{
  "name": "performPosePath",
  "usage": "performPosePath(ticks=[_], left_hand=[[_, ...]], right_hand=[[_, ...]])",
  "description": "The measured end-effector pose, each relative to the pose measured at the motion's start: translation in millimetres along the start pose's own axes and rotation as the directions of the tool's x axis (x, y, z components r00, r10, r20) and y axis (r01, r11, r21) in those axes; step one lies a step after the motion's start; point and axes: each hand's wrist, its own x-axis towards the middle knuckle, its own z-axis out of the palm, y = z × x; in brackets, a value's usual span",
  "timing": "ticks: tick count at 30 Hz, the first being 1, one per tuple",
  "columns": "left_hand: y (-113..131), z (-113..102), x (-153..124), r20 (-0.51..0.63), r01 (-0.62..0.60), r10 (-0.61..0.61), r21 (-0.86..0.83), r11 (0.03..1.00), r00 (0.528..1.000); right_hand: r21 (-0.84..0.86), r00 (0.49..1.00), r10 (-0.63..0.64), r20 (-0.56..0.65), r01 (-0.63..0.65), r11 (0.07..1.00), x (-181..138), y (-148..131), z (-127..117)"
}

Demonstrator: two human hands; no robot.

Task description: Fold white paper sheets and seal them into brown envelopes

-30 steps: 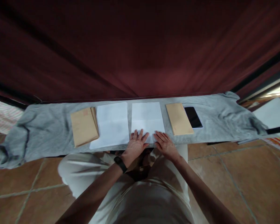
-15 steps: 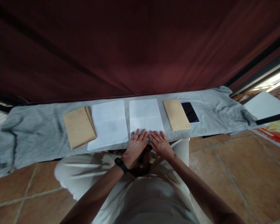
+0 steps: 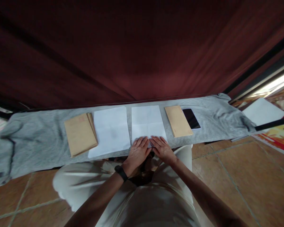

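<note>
A creased white sheet of paper (image 3: pixel 147 119) lies on the grey cloth in front of me. Both hands press on its near edge. My left hand (image 3: pixel 138 153), with a black band on the wrist, rests flat at the left part of that edge, fingers stretched forward. Beside it, my right hand (image 3: pixel 162 149) lies flat on the right part, its fingers also extended. The thumbs are close together at the edge. Left of this sheet is a stack of white paper (image 3: pixel 111 130). Whether the near edge is folded under my fingers is hard to see.
Brown envelopes (image 3: pixel 81 135) lie in a pile at the left. On the right are a stack of narrower tan envelopes (image 3: pixel 178 121) and a dark-screened phone (image 3: pixel 191 118). Grey cloth (image 3: pixel 42 135) covers the narrow bench, and a dark red curtain (image 3: pixel 142 63) hangs behind it.
The view has tilted slightly, so the bench sits lower in the picture. My hands stay on the near edge of the sheet, with the fingers shifted only a little.
</note>
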Motion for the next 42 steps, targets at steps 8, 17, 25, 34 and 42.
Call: performPosePath(ticks=[8,17,25,34,42], left_hand=[[-12.7,8.1,59.8,-0.037,0.018,-0.020,-0.049,0.999,0.999],[-47.5,9.3,18.8,0.006,0.123,-0.123,-0.016,0.992,0.992],[-42.0,-2.5,-11.9,0.040,-0.017,0.019,-0.057,0.998,0.999],[-47.3,-11.2,-8.4,0.017,0.002,0.000,-0.122,0.992,1.000],[-56.7,-13.6,-23.7,-0.080,0.050,-0.087,-0.383,0.922,0.993]], right_hand=[[0.022,0.998,0.029,-0.056,-0.028,0.999,-2.3,-0.4,3.9],[0.070,0.999,0.031,-0.043,-0.028,0.997,2.0,2.8,-2.0],[0.039,0.998,-0.055,-0.024,0.056,0.998,0.0,11.7,-6.2],[0.096,0.997,0.061,-0.056,-0.055,0.994,-11.1,38.8,-16.9],[0.305,0.971,0.221,-0.087,-0.185,0.934,-26.0,42.5,-28.0]])
